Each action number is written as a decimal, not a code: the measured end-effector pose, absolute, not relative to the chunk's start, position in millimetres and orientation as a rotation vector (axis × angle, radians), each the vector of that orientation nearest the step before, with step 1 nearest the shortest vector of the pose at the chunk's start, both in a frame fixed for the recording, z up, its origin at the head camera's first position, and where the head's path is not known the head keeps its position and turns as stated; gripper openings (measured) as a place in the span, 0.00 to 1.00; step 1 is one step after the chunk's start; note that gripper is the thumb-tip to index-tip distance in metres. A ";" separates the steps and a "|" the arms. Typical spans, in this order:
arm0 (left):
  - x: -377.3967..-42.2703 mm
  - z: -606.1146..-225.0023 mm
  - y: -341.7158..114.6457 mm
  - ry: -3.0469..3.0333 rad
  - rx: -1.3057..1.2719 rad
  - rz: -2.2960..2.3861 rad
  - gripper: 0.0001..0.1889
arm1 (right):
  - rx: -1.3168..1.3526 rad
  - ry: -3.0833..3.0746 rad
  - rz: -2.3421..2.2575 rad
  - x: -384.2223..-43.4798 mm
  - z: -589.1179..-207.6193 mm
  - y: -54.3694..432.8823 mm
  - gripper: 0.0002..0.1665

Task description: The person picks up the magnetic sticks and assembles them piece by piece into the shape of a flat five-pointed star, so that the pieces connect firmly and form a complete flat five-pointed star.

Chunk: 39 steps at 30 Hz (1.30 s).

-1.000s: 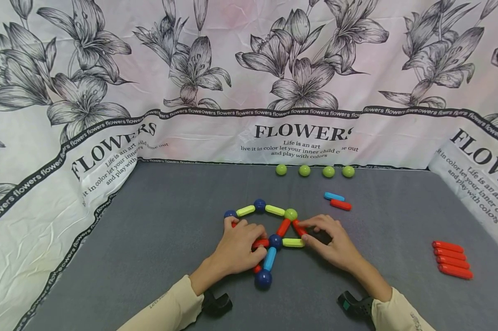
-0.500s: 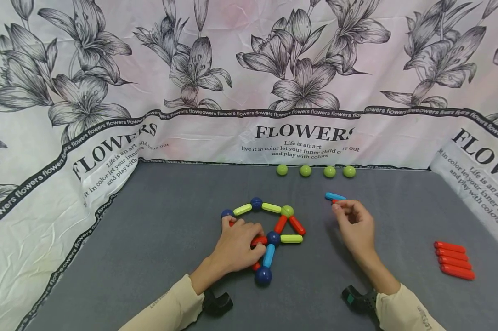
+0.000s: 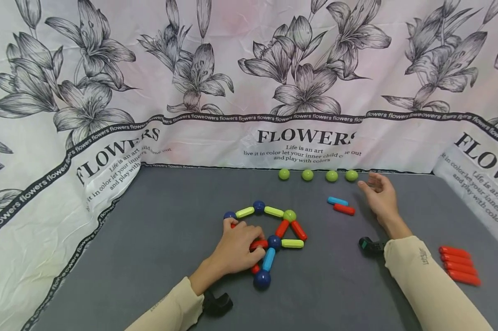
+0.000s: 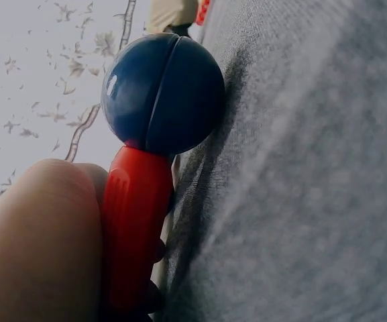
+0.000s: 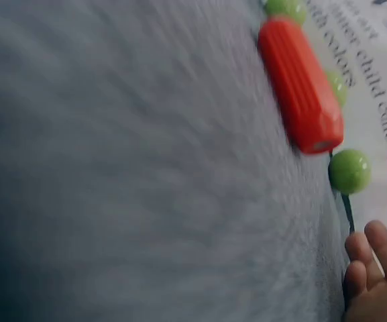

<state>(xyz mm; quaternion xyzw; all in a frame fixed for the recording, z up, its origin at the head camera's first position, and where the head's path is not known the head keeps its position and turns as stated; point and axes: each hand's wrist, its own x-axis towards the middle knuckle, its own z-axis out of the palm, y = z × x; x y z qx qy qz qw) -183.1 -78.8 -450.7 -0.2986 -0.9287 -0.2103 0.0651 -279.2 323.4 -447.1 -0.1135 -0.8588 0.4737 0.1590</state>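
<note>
On the grey cloth lies a shape of magnetic building sticks and balls, with yellow sticks [image 3: 245, 212], dark blue balls [image 3: 259, 207] and a green ball [image 3: 289, 216]. My left hand [image 3: 234, 248] covers its left side, thumb and fingers curled at a red stick [image 3: 258, 244]. In the left wrist view the thumb lies along a red stick [image 4: 136, 215] joined to a dark blue ball [image 4: 165, 94]. My right hand [image 3: 381, 200] holds nothing, fingers loosely bent, just right of the end ball [image 3: 351, 175] in a row of green balls. A red stick [image 5: 300, 84] shows in the right wrist view.
A loose blue stick [image 3: 337, 201] and red stick [image 3: 344, 209] lie between the shape and the green balls. Several red sticks [image 3: 458, 259] are lined up at the right. A flower-printed cloth [image 3: 199, 142] rises behind the table.
My right hand has left the shape's red stick, passed over the loose blue and red sticks, and moved far right beside the green balls. The left hand stays at the shape.
</note>
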 end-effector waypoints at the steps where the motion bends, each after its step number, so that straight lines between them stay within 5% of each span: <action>1: -182.6 -451.4 -77.9 -2.800 -0.905 -0.630 0.08 | -0.267 -2.488 1.342 -282.5 -447.2 327.2 0.38; 6: -181.0 -453.5 -72.4 -2.775 -0.918 -0.626 0.06 | 0.003 -2.664 1.219 -294.6 -444.6 342.1 0.42; 11: -180.9 -455.4 -69.3 -2.775 -0.920 -0.631 0.05 | 0.135 -2.817 1.024 -301.4 -441.6 347.6 0.36; 20: -181.8 -452.5 -71.2 -2.794 -0.913 -0.617 0.05 | 0.045 -2.703 1.050 -298.3 -449.1 339.2 0.24; 33: -184.4 -452.3 -77.3 -2.811 -0.895 -0.599 0.04 | -0.256 -2.404 1.409 -276.5 -450.9 338.2 0.32; 39: -187.3 -450.2 -83.7 -2.815 -0.892 -0.641 0.04 | -0.290 -2.183 1.735 -257.7 -453.3 339.4 0.17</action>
